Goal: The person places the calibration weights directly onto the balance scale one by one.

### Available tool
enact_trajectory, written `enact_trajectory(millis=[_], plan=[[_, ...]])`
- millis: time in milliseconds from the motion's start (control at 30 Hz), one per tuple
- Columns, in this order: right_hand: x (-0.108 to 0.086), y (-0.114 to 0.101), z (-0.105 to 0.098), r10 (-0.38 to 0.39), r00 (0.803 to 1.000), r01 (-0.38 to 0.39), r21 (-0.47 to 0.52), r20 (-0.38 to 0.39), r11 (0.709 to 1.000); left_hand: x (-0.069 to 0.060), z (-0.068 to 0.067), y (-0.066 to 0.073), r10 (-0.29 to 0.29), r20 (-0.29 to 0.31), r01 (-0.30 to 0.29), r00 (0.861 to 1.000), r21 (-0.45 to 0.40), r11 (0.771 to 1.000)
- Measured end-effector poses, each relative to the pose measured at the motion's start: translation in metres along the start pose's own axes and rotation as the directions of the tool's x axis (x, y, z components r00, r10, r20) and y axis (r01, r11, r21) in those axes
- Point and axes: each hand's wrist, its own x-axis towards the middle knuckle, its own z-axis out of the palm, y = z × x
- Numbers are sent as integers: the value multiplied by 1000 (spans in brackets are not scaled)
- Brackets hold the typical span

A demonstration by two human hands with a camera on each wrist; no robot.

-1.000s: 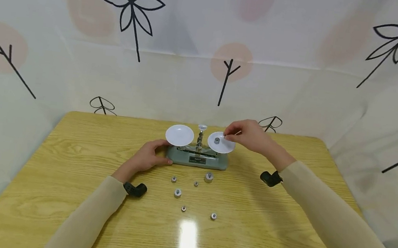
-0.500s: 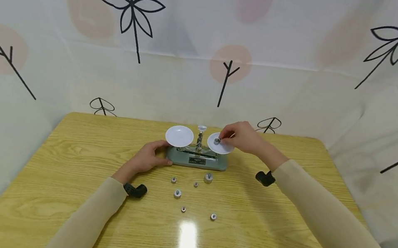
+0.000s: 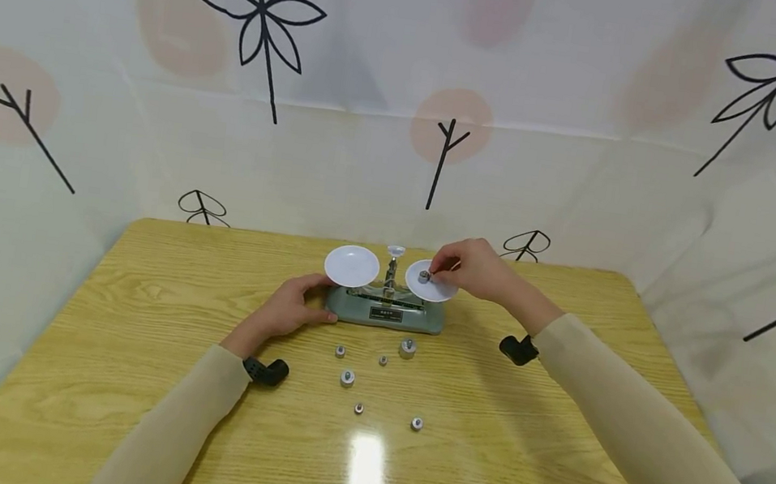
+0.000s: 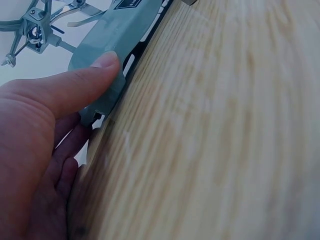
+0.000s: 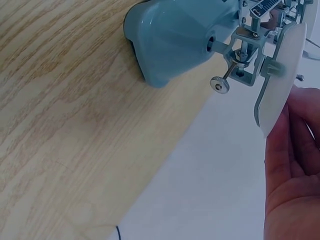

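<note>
A balance scale (image 3: 386, 313) with a grey-green base and two white pans stands at the back of the table. My left hand (image 3: 287, 306) grips the left end of its base; in the left wrist view the thumb (image 4: 87, 85) lies on the near face and the other fingers curl behind. Over the right pan (image 3: 440, 291) is my right hand (image 3: 476, 268), its thumb and forefinger pinched on what seems a small weight, mostly hidden by the fingertips. Right beside them a metal weight (image 3: 423, 277) stands on that pan. On the left pan (image 3: 352, 267) nothing lies.
Several knobbed metal weights lie loose on the wooden table (image 3: 165, 311) before the scale, among them a large one (image 3: 407, 348), a medium one (image 3: 347, 379) and a smaller one (image 3: 416, 424). A patterned cloth (image 3: 339, 162) hangs close behind the table's back edge.
My right hand has moved slightly left and down over the right pan, up to the weight standing there, and then held nearly still. My left hand has stayed on the base.
</note>
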Motion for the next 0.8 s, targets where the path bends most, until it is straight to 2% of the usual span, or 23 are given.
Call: enact_trajectory(millis=[267, 433, 800], plan=[[-1, 9, -1, -15, 1000, 15, -9, -24, 1000, 1, 0, 0, -4, 2, 4, 1000, 4, 1000], [-3, 14, -5, 3, 999, -3, 3, -48, 1000, 1, 1, 1, -5, -2, 5, 1000, 0, 1000], [-24, 24, -17, 47, 991, -38, 74, -123, 997, 0, 1, 2, 2, -8, -2, 1000, 0, 1000]])
